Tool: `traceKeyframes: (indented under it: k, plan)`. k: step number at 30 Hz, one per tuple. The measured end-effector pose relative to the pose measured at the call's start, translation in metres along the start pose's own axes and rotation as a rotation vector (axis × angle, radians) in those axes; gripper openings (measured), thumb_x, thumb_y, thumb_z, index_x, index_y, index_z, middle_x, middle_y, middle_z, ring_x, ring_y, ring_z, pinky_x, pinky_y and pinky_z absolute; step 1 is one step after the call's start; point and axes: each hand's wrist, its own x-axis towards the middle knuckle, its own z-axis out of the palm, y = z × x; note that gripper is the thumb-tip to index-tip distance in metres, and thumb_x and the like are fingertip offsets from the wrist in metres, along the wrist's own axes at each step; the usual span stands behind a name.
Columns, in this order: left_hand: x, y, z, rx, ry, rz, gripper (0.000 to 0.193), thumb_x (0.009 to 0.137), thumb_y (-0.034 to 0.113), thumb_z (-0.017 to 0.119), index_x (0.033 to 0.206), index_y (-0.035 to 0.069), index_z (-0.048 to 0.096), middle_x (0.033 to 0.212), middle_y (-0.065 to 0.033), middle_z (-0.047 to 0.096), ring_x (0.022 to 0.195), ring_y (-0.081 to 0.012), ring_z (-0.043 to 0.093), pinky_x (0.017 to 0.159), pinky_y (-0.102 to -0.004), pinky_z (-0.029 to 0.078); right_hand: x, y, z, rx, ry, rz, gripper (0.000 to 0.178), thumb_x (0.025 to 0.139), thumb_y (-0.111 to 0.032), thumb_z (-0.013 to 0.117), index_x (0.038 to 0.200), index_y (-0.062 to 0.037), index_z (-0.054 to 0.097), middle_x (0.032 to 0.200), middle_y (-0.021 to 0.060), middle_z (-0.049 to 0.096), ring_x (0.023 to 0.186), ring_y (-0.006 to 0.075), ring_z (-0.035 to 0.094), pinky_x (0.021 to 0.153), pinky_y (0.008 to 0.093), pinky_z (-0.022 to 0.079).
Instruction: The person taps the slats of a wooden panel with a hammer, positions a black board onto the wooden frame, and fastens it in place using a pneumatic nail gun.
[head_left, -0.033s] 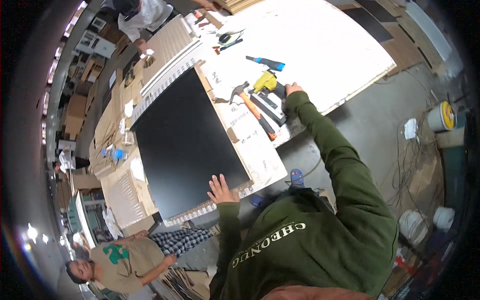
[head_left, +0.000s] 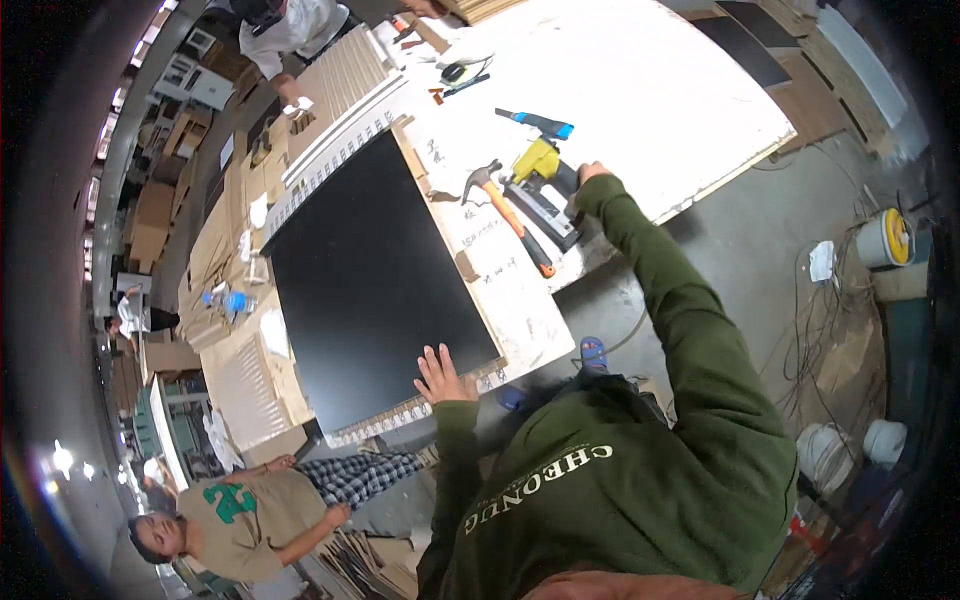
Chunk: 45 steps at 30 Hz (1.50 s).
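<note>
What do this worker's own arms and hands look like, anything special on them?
The left hand and right hand are bare, with no gloves. Long, dark green sleeves cover both arms to about the wrists, looking plain and creased. They belong to a matching top with white lettering.

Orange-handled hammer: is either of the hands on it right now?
No, the left hand lies on the black panel and the right hand is at the yellow nail gun, off the hammer.
</note>
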Motion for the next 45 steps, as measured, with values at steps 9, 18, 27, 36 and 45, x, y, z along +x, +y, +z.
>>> traceKeyframes:
  k: [9,18,27,36,45]
  plan:
    - [0.015,0.012,-0.018,-0.490,0.073,0.145,0.064,0.073,0.020,0.063,0.130,0.005,0.038,0.130,-0.0201,0.038,0.121,-0.0341,0.036,0.101,-0.0441,0.027,-0.073,0.033,-0.064,0.367,0.052,0.099,0.045,0.067,-0.015,0.063,0.108,-0.0040,0.047,0.088,0.0193,0.060,0.085,0.0306,0.061,0.076,0.0376,0.048]
    - [0.109,0.157,-0.123,-1.430,-0.119,0.287,0.046,0.084,0.017,0.057,0.123,-0.003,0.040,0.112,-0.0100,0.046,0.099,-0.0159,0.047,0.081,-0.0290,0.041,-0.230,-0.090,-0.060,0.842,0.295,-0.374,0.036,0.067,-0.009,0.064,0.097,-0.0024,0.045,0.083,0.0174,0.053,0.077,0.0279,0.058,0.069,0.0348,0.045]
    - [0.052,0.121,-0.177,-0.835,0.647,0.392,0.059,0.072,0.021,0.067,0.122,-0.002,0.044,0.110,-0.0146,0.048,0.098,-0.0279,0.052,0.083,-0.0364,0.042,-0.242,-0.134,-0.038,2.051,-0.092,-0.477,0.014,0.072,-0.002,0.053,0.084,0.0020,0.048,0.074,0.0084,0.053,0.067,0.0175,0.055,0.064,0.0308,0.048]
    - [0.034,0.058,-0.205,-0.519,0.856,0.548,0.053,0.065,0.015,0.071,0.112,-0.003,0.053,0.090,-0.0156,0.055,0.070,-0.0269,0.057,0.059,-0.0340,0.049,-0.266,-0.177,-0.031,2.283,-0.075,-0.545,0.025,0.070,-0.006,0.052,0.094,-0.0043,0.045,0.085,0.0050,0.049,0.075,0.0161,0.053,0.078,0.0372,0.047]
    - [0.014,-0.020,-0.195,-1.119,0.500,0.429,0.086,0.071,0.066,0.057,0.122,-0.003,0.045,0.109,-0.0162,0.053,0.096,-0.0225,0.053,0.082,-0.0330,0.042,-0.263,-0.192,-0.014,2.268,-0.204,-0.680,0.024,0.069,-0.008,0.051,0.093,-0.0068,0.046,0.082,0.0015,0.048,0.074,0.0140,0.053,0.080,0.0399,0.045]
